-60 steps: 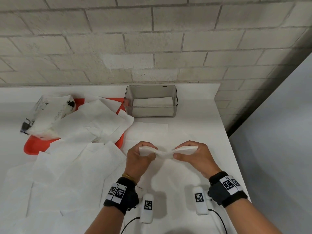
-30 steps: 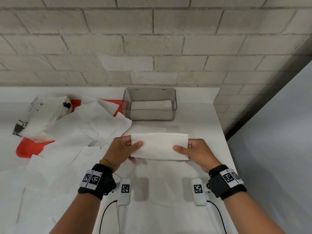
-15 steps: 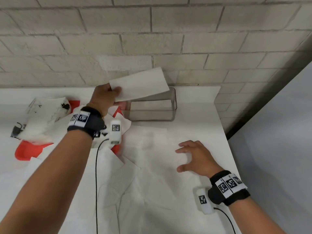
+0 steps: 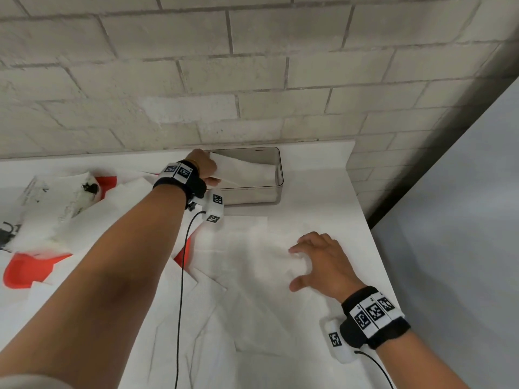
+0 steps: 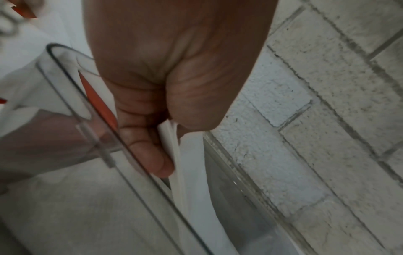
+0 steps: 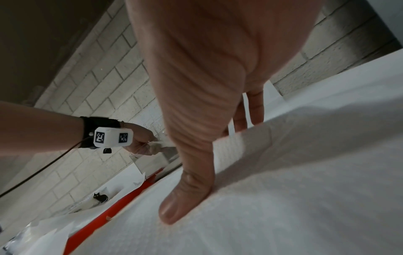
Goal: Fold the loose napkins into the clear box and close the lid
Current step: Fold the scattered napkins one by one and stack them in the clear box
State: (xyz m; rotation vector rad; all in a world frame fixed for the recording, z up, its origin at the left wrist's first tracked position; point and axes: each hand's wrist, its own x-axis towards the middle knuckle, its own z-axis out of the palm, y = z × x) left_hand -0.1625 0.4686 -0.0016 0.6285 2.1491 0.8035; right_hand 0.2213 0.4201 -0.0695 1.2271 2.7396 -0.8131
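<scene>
The clear box (image 4: 276, 175) stands open at the back of the white table, near the wall. My left hand (image 4: 206, 171) reaches over its left end and pinches a folded white napkin (image 4: 247, 171), which slopes down into the box. In the left wrist view the thumb and fingers (image 5: 152, 155) clamp the napkin's folded edge (image 5: 187, 172) just inside the box rim (image 5: 72, 96). My right hand (image 4: 317, 259) rests with spread fingers and thumb (image 6: 185, 198) on a loose napkin (image 4: 252, 270) lying flat in front of the box. No lid shows in any view.
Several loose napkins (image 4: 84, 214) lie heaped over a red tray (image 4: 25, 269) at the left, beside a plastic wrapper (image 4: 42, 197) with black print. The table's right edge (image 4: 373, 248) drops off close to my right hand. A brick wall stands right behind the box.
Both hands held the folded napkin in front of me; my left hand then lifted it alone and has lowered it into the box. My right hand dropped onto the loose napkin.
</scene>
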